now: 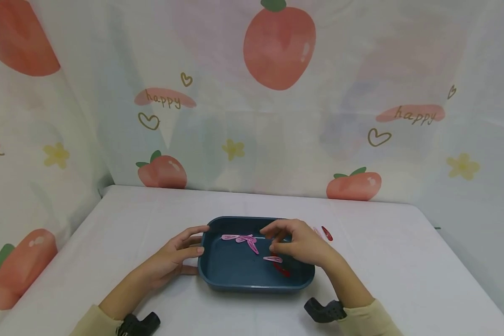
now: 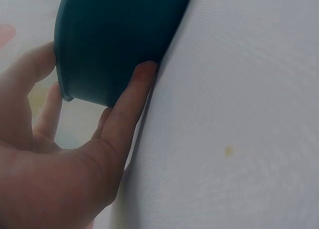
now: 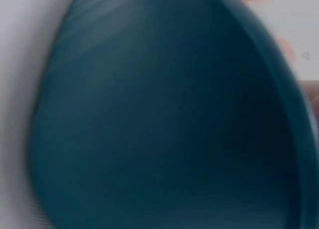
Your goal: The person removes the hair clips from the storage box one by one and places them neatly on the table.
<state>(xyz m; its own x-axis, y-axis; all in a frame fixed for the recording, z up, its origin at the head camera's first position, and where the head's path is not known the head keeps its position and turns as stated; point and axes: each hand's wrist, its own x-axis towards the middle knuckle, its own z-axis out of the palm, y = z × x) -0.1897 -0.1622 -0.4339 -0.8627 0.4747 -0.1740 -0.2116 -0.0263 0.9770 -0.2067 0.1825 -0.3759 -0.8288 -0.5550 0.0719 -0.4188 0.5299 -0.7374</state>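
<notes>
A dark blue tray (image 1: 235, 280) stands on the table, with pink hair clips (image 1: 237, 238) lying in its upper left part. Lower down in it are another pink hair clip (image 1: 273, 259) and a red hair clip (image 1: 282, 269). My left hand (image 1: 174, 256) has its fingers spread against the tray's left end; in the left wrist view, fingertips touch the tray's rim and outer wall (image 2: 104, 50). Over the tray's right part hovers my right hand (image 1: 296, 240), fingers loosely bent, with no clip clearly visible between them. The right wrist view is blurred and mostly shows the tray's outer wall (image 3: 149, 114).
Just beyond the right hand, a red hair clip (image 1: 327, 233) and a partly hidden pink hair clip (image 1: 317, 230) lie on the white tablecloth (image 1: 395, 261). A printed curtain (image 1: 277, 130) hangs behind the table's far edge.
</notes>
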